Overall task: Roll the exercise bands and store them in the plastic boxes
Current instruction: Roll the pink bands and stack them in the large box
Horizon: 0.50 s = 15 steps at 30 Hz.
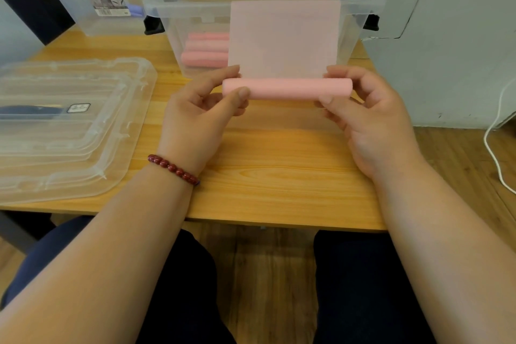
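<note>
**Q:** How were the fingers [240,93] placed?

**A:** The left hand [195,117] pinched the left end of the rolled pink exercise band [287,88]. Its thumb lay across the near face and its forefinger behind. The right hand [371,120] gripped the right end, with its fingers curled over the top and its thumb against the front. Both hands were closed on the roll and neither was slack.

**Q:** Where was the band?

**A:** The roll lay level between the two hands, raised clear of the wooden table [279,176]. Its unrolled tail [284,39] rose from the roll as a flat, pale pink sheet. The tail stood in front of the near wall of the clear plastic box [262,5] and reached about to the rim. Whether the sheet touched the box could not be told.

**Q:** What lay around it?

**A:** Several finished pink rolls [205,50] were stacked on the box floor at its left side, seen through the wall. Black latches [153,26] sat at the box's ends. A second clear box [69,17] bearing a printed label [107,1] stood behind and to the left. Transparent lids [69,126] lay stacked on the table's left part. A dark red bead bracelet [173,169] circled the left wrist. A white cable [494,153] ran over the floor at the right.
</note>
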Motion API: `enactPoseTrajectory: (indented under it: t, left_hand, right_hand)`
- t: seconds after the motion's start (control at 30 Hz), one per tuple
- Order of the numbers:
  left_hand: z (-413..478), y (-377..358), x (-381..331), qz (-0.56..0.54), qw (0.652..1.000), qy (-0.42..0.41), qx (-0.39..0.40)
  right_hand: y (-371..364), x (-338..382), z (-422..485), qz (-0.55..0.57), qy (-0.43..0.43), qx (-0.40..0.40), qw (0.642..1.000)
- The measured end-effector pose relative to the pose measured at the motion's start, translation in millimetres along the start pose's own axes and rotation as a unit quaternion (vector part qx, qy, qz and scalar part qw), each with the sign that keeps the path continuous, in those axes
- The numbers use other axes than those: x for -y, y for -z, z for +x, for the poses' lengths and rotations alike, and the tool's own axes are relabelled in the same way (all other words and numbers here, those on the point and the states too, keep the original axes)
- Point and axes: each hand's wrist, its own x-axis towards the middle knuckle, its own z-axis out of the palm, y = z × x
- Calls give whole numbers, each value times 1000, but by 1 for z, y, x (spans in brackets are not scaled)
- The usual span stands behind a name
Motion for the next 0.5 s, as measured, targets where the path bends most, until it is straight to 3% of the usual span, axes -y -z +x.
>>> enactPoseTrajectory:
  t: [0.27, 0.5]
  left_hand:
    - [-1, 2, 1, -14, 1000, -2, 1]
    - [1, 0, -1, -12, 1000, -3, -20]
  right_hand:
    - [-3, 0, 1, -4, 5, -32, 999]
    - [-1, 0, 0, -3, 5, -11, 1000]
